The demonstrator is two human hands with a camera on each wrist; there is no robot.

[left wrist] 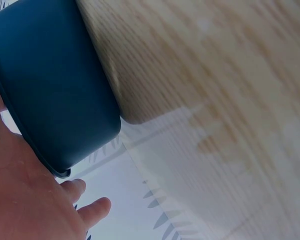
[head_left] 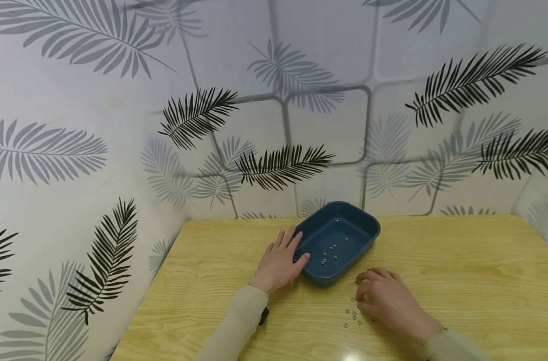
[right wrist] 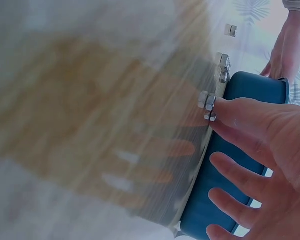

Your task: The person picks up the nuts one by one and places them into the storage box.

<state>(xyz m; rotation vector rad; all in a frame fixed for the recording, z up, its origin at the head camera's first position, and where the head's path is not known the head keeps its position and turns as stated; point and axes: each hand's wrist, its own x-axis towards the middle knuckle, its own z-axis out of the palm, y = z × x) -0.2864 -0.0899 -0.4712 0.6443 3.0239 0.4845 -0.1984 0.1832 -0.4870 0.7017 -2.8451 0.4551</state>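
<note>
Rests the left hand (head_left: 278,264), with straight, unclenched fingers, on the left rim of the blue tray (head_left: 341,226), near the far edge of the wooden table (head_left: 463,265). Holds the right hand (head_left: 391,301) low over the table, just off the tray's near right side, with bent fingers and with thumb close to loose metal nuts (head_left: 354,313); cannot tell a pinch from mere contact. Shows further nuts (head_left: 335,257) scattered inside the tray.
</note>
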